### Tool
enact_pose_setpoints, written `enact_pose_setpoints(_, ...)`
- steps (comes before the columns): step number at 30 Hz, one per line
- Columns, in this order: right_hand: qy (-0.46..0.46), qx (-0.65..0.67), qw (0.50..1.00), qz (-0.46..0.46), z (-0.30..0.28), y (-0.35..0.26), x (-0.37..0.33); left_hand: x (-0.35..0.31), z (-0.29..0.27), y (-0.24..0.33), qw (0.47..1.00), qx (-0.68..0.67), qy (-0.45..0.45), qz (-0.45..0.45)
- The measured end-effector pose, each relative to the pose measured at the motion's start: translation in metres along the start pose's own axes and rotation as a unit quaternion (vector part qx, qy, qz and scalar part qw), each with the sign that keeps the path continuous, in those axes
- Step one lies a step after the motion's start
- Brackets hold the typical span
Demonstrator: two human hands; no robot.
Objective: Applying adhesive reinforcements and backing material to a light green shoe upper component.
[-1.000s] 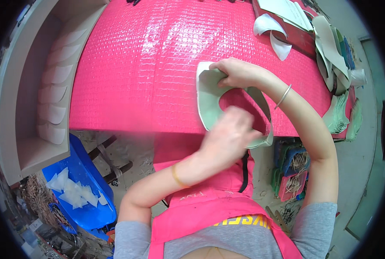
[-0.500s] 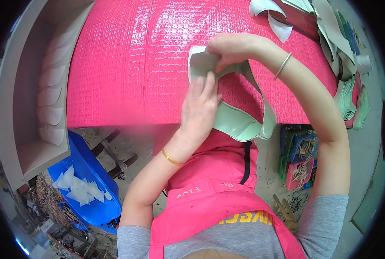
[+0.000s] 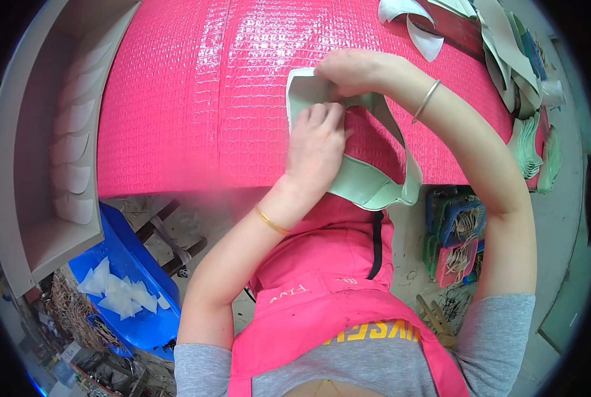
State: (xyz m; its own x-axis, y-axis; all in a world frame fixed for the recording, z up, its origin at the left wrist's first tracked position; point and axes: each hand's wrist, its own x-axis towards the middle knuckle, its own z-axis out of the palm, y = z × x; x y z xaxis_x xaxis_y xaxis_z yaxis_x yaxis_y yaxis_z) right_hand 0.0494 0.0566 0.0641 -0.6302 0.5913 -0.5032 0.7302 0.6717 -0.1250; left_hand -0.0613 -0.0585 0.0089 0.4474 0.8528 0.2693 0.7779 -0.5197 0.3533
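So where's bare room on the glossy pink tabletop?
Widest: tabletop between grey open box and pale green curved piece. Smaller: between that piece and right forearm. Crowded: right end, white curved pieces, stacked green pieces.

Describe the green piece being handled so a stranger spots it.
Start at the near edge of the pink table. There, left hand and right hand touch the pale green piece. Unlike the green stack at right, it curves around an opening.
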Motion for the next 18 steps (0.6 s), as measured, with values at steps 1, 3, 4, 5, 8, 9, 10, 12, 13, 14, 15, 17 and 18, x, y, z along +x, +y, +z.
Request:
enact_pose_setpoints(1, -0.003, -0.025, 1.0, 0.001, -0.001, 0.002, -0.002, 0.001, 0.004, -0.001, 0.998, 0.016, 0.05, 0.032)
enact_pose_setpoints(3, 0.021, -0.023, 0.999, -0.006, 0.003, 0.007, -0.001, 0.002, 0.009, -0.004, 0.992, 0.029, 0.1, 0.065)
enact_pose_setpoints(4, 0.047, -0.02, 0.999, -0.013, 0.006, 0.009, 0.0, 0.001, 0.01, -0.008, 0.994, -0.011, 0.096, 0.053)
enact_pose_setpoints(5, 0.046, -0.02, 0.999, -0.01, 0.008, 0.011, 0.0, 0.001, 0.01, -0.01, 0.994, -0.051, 0.092, 0.041)
enact_pose_setpoints(8, 0.029, 0.011, 0.998, 0.046, 0.005, 0.013, -0.005, 0.007, 0.007, -0.002, 0.996, -0.027, 0.058, 0.057)
enact_pose_setpoints(9, 0.007, -0.022, 0.999, 0.045, 0.004, 0.015, -0.015, 0.008, 0.007, -0.001, 0.995, -0.005, 0.058, 0.076)
enact_pose_setpoints(10, -0.015, -0.055, 0.997, 0.046, 0.001, 0.013, -0.021, 0.008, 0.007, -0.002, 0.991, -0.013, 0.101, 0.09)
enact_pose_setpoints(12, -0.039, -0.047, 0.997, 0.053, -0.004, 0.0, -0.025, 0.007, 0.011, -0.009, 0.99, -0.035, 0.102, 0.088)
enact_pose_setpoints(13, -0.063, -0.034, 0.995, 0.064, -0.006, -0.005, -0.026, 0.007, 0.011, -0.012, 0.989, -0.057, 0.099, 0.089)
enact_pose_setpoints(14, -0.08, -0.026, 0.994, 0.068, -0.004, -0.006, -0.024, 0.007, 0.011, -0.013, 0.989, -0.057, 0.101, 0.088)
enact_pose_setpoints(15, -0.082, -0.029, 0.994, 0.067, -0.006, -0.006, -0.026, 0.008, 0.009, -0.012, 0.991, -0.071, 0.084, 0.08)
enact_pose_setpoints(17, -0.085, -0.009, 0.995, 0.056, -0.011, -0.006, -0.031, 0.009, 0.005, -0.011, 0.992, -0.086, 0.068, 0.071)
enact_pose_setpoints(18, -0.07, -0.042, 0.994, 0.074, -0.006, -0.009, -0.036, 0.011, 0.002, -0.009, 0.992, -0.095, 0.052, 0.065)
